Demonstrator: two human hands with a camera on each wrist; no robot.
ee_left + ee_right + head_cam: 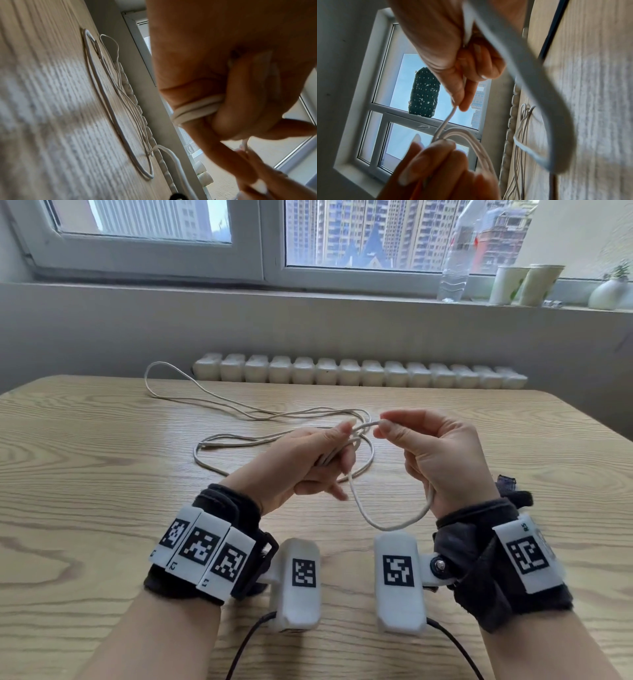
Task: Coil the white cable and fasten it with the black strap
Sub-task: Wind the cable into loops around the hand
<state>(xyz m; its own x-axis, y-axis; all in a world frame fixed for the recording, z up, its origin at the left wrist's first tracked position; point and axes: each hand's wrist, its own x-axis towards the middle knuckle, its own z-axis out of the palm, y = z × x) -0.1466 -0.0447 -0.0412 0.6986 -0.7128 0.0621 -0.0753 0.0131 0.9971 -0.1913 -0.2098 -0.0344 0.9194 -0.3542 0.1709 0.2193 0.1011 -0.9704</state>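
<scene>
The white cable (239,405) lies in loose loops on the wooden table (85,474); one plug end (205,445) rests left of centre. My left hand (329,453) is raised above the table and grips a small bundle of gathered strands (193,109). My right hand (382,426), close beside it, pinches the cable (450,115) between thumb and forefinger. A slack loop (387,525) hangs from both hands toward my wrists. I see no black strap plainly in any view.
A white radiator (342,371) runs behind the table's far edge. On the window sill at the back right stand a plastic bottle (455,268), two paper cups (527,284) and a small vase (609,294). Black leads (246,645) trail from the wrist cameras.
</scene>
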